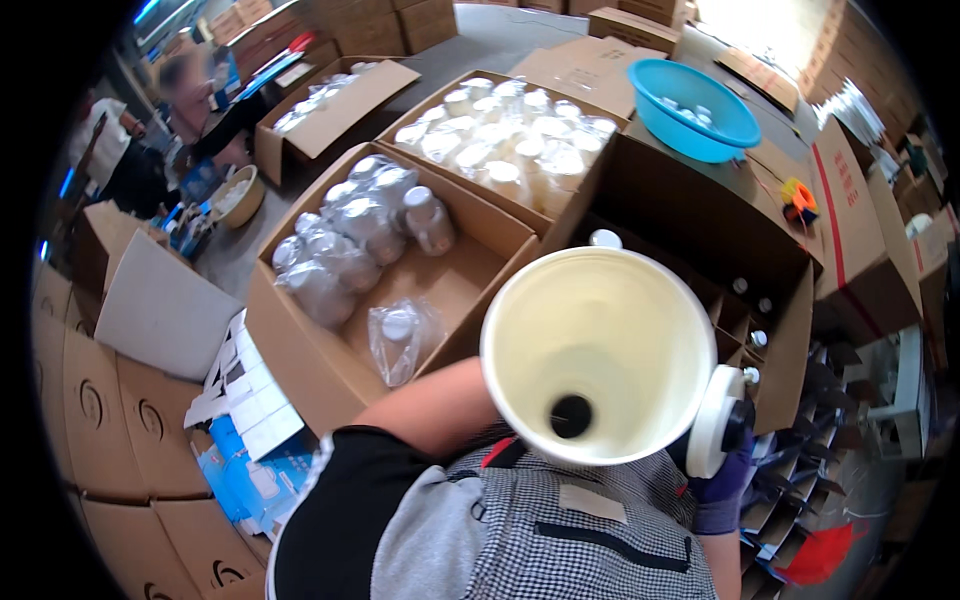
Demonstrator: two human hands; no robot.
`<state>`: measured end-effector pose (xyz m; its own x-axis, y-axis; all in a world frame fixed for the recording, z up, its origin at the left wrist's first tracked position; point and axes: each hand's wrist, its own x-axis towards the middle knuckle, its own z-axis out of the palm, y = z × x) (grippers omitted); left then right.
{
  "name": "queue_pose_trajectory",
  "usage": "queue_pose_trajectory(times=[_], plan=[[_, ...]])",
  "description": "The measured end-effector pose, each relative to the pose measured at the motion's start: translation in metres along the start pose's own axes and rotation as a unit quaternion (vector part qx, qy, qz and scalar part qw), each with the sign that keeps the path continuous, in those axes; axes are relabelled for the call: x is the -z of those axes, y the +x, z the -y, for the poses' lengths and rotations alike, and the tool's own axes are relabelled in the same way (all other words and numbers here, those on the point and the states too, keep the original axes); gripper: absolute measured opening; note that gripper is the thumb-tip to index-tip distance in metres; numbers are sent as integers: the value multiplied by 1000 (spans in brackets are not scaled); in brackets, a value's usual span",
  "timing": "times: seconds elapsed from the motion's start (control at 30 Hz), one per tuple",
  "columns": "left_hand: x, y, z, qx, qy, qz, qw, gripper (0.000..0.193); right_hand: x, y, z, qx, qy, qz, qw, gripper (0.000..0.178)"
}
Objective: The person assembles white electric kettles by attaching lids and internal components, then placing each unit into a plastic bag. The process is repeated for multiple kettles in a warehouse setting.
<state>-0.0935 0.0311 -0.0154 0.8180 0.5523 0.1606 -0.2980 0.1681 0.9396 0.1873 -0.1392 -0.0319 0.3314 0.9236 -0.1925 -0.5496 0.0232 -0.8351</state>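
A large cream-coloured tub (pixel 610 320) tilts toward me, its round mouth open, with a dark round spot at the bottom. My left forearm runs behind it; the left hand is hidden there, so its grip does not show. On the other side, my right hand (pixel 728 480), in a purple and dark glove, is closed on a white round lid (pixel 712 425) turned edge-on beside the tub's rim. Behind the tub stands a divided carton (pixel 690 200) with several white-capped bottles (pixel 758 339) in its compartments. One white cap (pixel 605 239) shows just past the rim.
An open carton (pixel 490 240) on the left holds plastic-wrapped bottles (pixel 370 225). Farther back, another carton (pixel 400 150) is packed with wrapped bottles. A blue basin (pixel 690 140) holds small bottles. Stacked cartons (pixel 85 400) line the left side. Two people (pixel 210 110) are at the far left.
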Motion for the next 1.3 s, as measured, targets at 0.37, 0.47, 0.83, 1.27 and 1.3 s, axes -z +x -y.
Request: queue_pose_trajectory(times=[0.37,0.47,0.83,1.27,1.3], plan=[[-40,23,31,-146,-67,60,985,31,-19,-56,14,-1,-407,324,854,61],[-40,17,31,-178,-72,51,980,31,62,-32,4,-8,-527,272,805,56],[-54,28,34,-273,-116,92,951,33,15,-49,-12,-28,-453,204,868,65],[-77,17,31,-370,-253,-57,892,35,-91,-49,25,188,-426,214,859,62],[-78,18,29,-353,-249,-52,900,34,-86,-52,24,192,-447,231,843,65]])
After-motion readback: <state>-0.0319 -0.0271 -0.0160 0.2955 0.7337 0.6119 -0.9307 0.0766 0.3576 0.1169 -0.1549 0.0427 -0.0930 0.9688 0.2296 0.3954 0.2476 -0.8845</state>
